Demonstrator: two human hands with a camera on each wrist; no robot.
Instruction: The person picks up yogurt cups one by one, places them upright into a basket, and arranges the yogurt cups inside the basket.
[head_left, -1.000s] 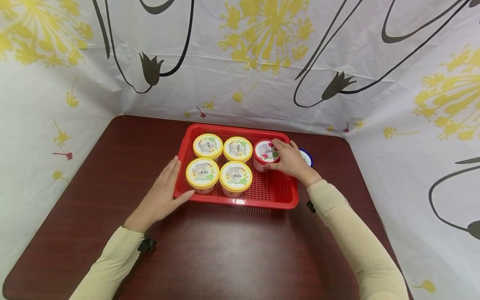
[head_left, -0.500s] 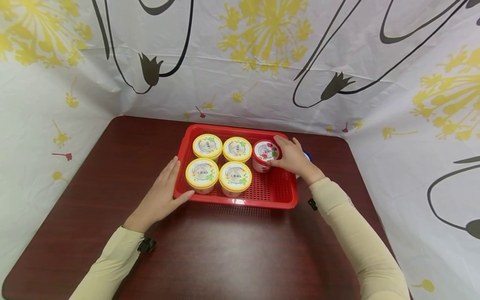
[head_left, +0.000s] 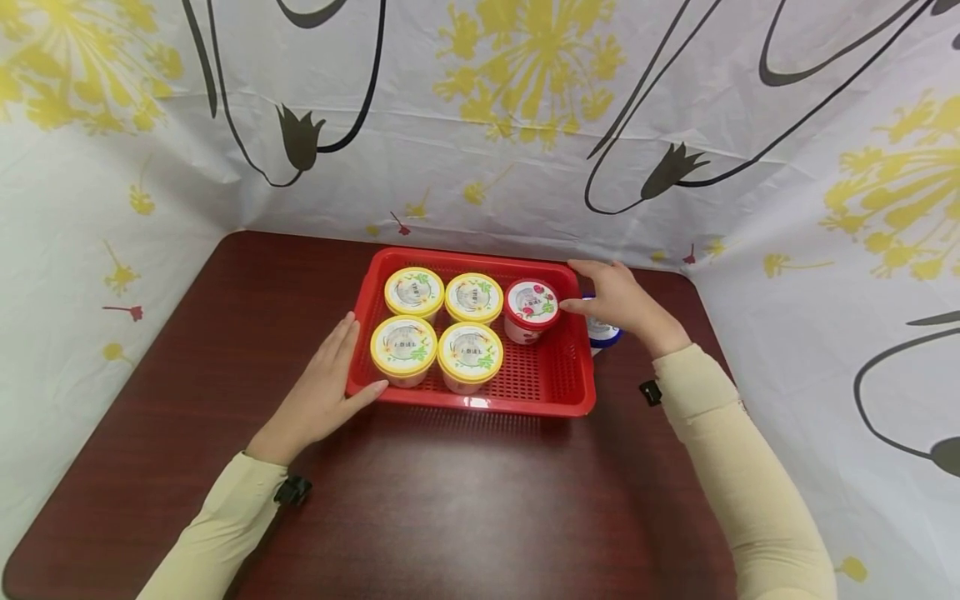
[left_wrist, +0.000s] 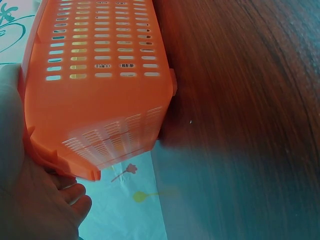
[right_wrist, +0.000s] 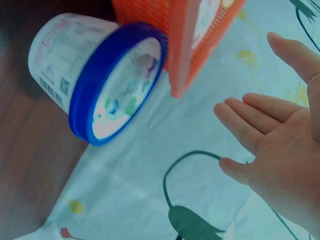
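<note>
A red plastic basket [head_left: 551, 408] holds several paper tubs with yellow lids, one of them a front yellow-lidded tub [head_left: 470, 352], in two rows. At its back right stands a red-lidded tub [head_left: 532, 304]. My left hand [head_left: 318, 392] rests against the basket's left side, fingers straight along the edge and thumb touching the front rim. Just outside the right wall is a blue-lidded tub [right_wrist: 65, 62], standing on the table and partly hidden in the head view by my right hand [head_left: 622, 302]. That hand hovers over it with fingers spread, holding nothing.
The dark reddish-brown table [head_left: 480, 500] carries the basket near its back edge. A white cloth [head_left: 480, 108] with yellow and grey flower prints hangs around the back and sides.
My right hand has let go of the red-lidded tub and moved right, out over the basket's right edge, toward the blue-lidded tub. The left hand stays in place.
</note>
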